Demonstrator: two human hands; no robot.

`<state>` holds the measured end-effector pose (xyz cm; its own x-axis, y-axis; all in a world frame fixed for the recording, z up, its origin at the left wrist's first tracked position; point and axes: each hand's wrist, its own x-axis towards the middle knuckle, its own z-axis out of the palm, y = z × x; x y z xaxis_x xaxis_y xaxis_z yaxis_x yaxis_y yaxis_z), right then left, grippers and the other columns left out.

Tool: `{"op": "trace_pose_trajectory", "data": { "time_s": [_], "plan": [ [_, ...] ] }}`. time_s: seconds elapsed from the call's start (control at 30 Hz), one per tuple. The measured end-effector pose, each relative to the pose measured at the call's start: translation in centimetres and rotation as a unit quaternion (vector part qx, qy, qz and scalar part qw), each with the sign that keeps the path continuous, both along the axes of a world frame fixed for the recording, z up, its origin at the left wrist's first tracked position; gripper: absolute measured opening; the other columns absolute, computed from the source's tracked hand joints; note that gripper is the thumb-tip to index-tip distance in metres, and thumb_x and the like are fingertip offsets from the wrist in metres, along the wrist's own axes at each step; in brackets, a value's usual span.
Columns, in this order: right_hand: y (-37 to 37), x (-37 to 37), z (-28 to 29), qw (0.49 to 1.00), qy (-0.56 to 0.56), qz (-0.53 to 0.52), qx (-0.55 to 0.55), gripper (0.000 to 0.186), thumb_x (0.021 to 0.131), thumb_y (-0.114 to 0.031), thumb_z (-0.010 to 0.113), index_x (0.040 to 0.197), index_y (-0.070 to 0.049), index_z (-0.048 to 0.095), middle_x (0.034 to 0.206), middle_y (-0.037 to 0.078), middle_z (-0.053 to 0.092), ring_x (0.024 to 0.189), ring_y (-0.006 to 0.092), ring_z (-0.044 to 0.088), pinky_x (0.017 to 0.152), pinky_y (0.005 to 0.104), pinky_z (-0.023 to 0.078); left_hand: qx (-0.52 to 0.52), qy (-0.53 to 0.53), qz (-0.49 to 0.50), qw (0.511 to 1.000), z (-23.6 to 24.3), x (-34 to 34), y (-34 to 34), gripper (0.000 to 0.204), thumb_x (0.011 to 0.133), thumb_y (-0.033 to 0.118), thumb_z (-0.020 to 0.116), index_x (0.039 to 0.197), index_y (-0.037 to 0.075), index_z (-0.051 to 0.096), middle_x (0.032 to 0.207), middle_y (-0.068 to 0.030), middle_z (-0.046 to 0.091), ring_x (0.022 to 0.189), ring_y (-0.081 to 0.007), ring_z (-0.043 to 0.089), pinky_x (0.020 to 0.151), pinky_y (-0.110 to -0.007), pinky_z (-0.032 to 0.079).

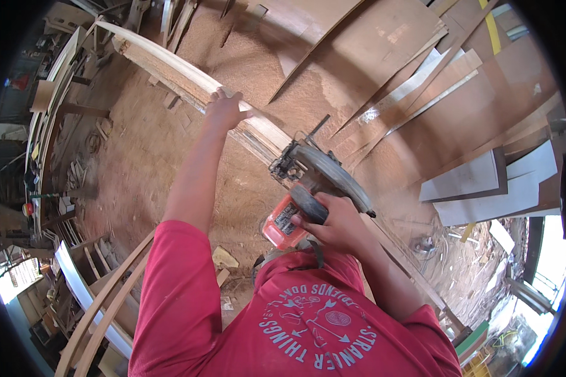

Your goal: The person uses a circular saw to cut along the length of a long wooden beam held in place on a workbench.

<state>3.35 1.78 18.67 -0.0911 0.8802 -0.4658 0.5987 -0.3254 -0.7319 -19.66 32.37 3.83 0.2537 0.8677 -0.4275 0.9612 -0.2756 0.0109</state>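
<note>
You are stretching your left hand out at full arm's length, pressing its spread fingers flat on the long pale timber plank. Your right hand is clamping the black handle of the orange circular saw, which is sitting on the plank's near stretch, above the sawdust-covered floor.

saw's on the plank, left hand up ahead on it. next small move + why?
Probably ease the circular saw forward along the plank. The right hand grips its handle, the saw sits on the wood, and the left hand steadies the plank well ahead of the saw.
</note>
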Motion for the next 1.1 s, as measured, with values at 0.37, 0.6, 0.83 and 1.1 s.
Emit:
{"op": "trace_pose_trajectory", "data": {
  "time_s": [0.37, 0.6, 0.83, 1.1],
  "plan": [
    [3.5, -1.7, -0.3, 0.998, 0.054, 0.035, 0.014, 0.068, 0.091, -0.054, 0.076, 0.135, -0.003, 0.068, 0.108, 0.026, 0.076, 0.105, 0.0466, 0.072, 0.095, 0.0526, 0.056, 0.072, -0.068, -0.074, 0.992, -3.8, -4.5, 2.0, 0.081, 0.091, 0.064, 0.076, 0.154, 0.017, 0.056, 0.159, -0.0411, 0.043, 0.153, -0.0563, 0.036, 0.124, -0.058, 0.037],
    [4.7, -2.0, -1.1, 0.997, 0.078, 0.011, 0.001, 0.071, 0.092, -0.054, 0.077, 0.141, -0.003, 0.067, 0.112, 0.026, 0.076, 0.108, 0.0447, 0.072, 0.098, 0.0495, 0.057, 0.031, -0.042, -0.098, 0.994, -3.1, -2.2, 2.8, 0.082, 0.093, 0.062, 0.076, 0.156, 0.016, 0.051, 0.157, -0.0462, 0.041, 0.152, -0.0588, 0.037, 0.124, -0.057, 0.037],
    [5.6, -2.7, -1.2, 0.994, 0.110, -0.001, 0.024, 0.067, 0.092, -0.053, 0.077, 0.134, -0.002, 0.069, 0.107, 0.027, 0.077, 0.102, 0.0449, 0.075, 0.093, 0.0518, 0.059, 0.043, -0.036, -0.122, 0.991, -3.4, -3.2, 3.4, 0.078, 0.095, 0.063, 0.074, 0.153, 0.016, 0.051, 0.151, -0.0512, 0.043, 0.148, -0.0611, 0.040, 0.118, -0.058, 0.044],
    [6.9, -3.7, -1.7, 0.992, 0.126, -0.008, 0.026, 0.056, 0.092, -0.051, 0.078, 0.120, -0.003, 0.073, 0.101, 0.027, 0.077, 0.096, 0.0455, 0.075, 0.089, 0.0528, 0.060, 0.022, -0.031, -0.124, 0.992, -4.6, -4.2, 4.7, 0.080, 0.094, 0.067, 0.072, 0.155, 0.019, 0.051, 0.155, -0.0500, 0.039, 0.149, -0.0603, 0.039, 0.119, -0.058, 0.043]
  ]
}}
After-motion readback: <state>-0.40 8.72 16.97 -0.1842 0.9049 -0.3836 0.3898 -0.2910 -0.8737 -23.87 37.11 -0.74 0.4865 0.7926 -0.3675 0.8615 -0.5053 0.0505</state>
